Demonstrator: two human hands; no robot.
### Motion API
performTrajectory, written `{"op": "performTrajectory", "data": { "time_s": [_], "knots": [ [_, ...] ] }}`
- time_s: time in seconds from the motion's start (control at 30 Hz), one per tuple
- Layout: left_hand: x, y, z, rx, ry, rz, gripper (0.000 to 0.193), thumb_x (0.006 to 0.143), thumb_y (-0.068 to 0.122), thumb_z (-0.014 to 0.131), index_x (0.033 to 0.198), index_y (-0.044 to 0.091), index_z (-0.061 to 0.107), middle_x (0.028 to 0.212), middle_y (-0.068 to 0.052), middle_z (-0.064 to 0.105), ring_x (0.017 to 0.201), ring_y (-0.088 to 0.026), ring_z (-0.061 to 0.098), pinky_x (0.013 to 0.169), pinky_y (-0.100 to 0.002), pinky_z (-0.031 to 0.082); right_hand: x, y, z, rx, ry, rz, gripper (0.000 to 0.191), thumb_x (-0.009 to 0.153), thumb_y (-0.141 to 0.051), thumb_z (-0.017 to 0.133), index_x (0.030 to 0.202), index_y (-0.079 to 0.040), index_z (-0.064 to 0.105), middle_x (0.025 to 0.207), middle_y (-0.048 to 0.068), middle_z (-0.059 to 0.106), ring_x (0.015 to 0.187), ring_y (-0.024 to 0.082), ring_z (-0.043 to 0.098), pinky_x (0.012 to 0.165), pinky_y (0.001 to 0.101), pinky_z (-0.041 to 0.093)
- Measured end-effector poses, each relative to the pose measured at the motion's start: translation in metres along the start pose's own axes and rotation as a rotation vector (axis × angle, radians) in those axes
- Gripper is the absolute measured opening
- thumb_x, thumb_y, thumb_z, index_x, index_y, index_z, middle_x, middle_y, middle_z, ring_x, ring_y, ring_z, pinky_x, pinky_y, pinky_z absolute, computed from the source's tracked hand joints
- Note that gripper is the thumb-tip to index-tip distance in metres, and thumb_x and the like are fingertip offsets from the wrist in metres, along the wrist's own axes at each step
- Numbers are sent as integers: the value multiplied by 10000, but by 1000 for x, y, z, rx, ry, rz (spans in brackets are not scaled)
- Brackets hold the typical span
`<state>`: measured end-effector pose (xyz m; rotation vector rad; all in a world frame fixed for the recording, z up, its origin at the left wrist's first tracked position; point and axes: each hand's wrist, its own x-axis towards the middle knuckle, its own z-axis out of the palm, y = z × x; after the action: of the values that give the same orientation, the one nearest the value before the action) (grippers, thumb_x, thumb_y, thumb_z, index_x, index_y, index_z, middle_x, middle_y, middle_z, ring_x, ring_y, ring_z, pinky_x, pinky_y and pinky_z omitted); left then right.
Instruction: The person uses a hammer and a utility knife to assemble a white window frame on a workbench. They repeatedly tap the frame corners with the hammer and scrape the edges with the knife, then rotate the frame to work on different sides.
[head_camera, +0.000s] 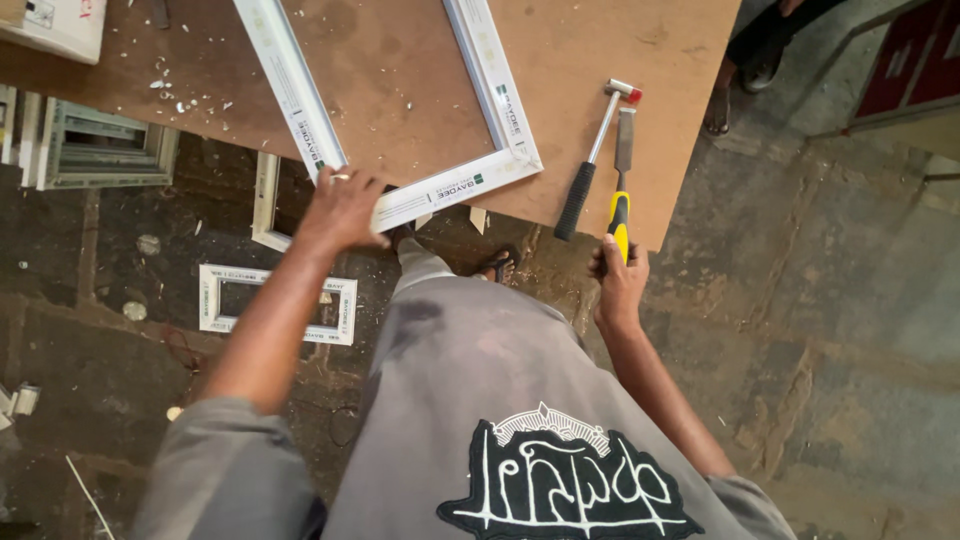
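From the head view I look down on a brown tabletop (400, 90) with a white plastic frame (495, 100) lying flat on it. My left hand (340, 210) is clenched on the frame's near corner, at the edge of the tabletop, with the fingers (345, 178) curled over the profile. My right hand (618, 275) is closed around the yellow handle of a chisel (622, 180), whose blade rests on the tabletop near its right corner, pointing away from me. Just beside the chisel, on its left, lies a hammer (596, 160) with a black grip and a red-and-white head; the two are almost touching. White chips (170, 90) are scattered over the far left of the tabletop. On the floor below, a smaller white frame (275, 305) lies flat, and another frame (100, 150) sits under the tabletop's left edge.
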<state>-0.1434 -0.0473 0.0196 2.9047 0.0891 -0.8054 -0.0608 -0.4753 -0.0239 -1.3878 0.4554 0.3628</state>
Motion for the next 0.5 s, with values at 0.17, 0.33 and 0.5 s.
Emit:
{"op": "performTrajectory", "data": {
  "time_s": [0.17,0.33,0.5],
  "knots": [
    [55,68,-1,-114,217,-2,1166,529,484,981,1501,135,439,1444,-148,514,1391,-365,431,1109,-598,278,-1,-4,3,8,15,-27,249,990,-203,710,1057,-42,533,809,56,624,642,134,602,564,285,505],
    [100,117,2,-39,375,62,511,745,70,799,1228,127,639,1250,-77,608,1295,-283,544,1048,-506,395,-11,-10,-1,5,56,-67,220,999,-173,704,1074,-42,544,811,56,624,644,123,586,573,274,501],
    [103,103,1,-73,372,212,480,650,66,772,1116,97,659,1158,-89,611,1195,-296,553,1026,-506,377,-33,-6,-15,-59,109,-154,200,1014,-153,686,1067,-37,532,806,47,601,655,112,580,576,267,496]
  ]
}}
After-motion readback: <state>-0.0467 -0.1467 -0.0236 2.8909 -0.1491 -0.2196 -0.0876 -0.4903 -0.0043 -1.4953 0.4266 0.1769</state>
